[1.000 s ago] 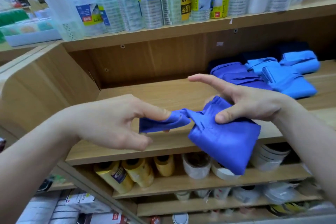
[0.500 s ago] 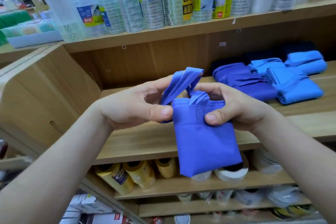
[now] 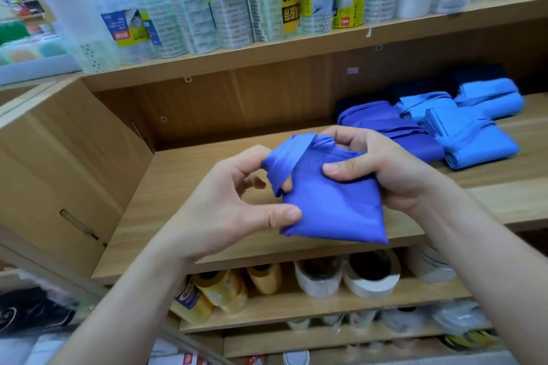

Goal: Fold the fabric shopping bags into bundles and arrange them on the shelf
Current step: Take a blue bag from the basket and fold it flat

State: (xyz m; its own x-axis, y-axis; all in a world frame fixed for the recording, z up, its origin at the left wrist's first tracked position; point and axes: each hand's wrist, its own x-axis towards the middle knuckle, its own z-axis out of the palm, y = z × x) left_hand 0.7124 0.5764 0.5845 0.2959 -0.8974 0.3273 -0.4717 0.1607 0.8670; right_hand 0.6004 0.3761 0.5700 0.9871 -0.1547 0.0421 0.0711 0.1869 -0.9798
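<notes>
A folded violet-blue fabric bag (image 3: 332,210) hangs in the air above the wooden shelf (image 3: 189,187), held between both hands. My left hand (image 3: 234,207) pinches its lower left edge with the thumb, and its fingers curl round the bag's strap (image 3: 284,160), which wraps over the bundle's top left. My right hand (image 3: 382,169) grips the top right of the bundle, thumb pressed on the front. Several folded bundles (image 3: 468,133), light blue and violet-blue, lie on the same shelf at the back right.
The shelf above carries rows of wrapped clear tape rolls (image 3: 225,3) and plastic containers. Below the middle shelf stand yellow tape rolls (image 3: 216,290) and white tape rolls (image 3: 370,272). The shelf's wooden side panel (image 3: 62,163) closes off the left.
The strap, first pulled out to the left, was lifted over and is now wound down across the bundle's top. The bag went from hanging flat to a tighter, tilted bundle.
</notes>
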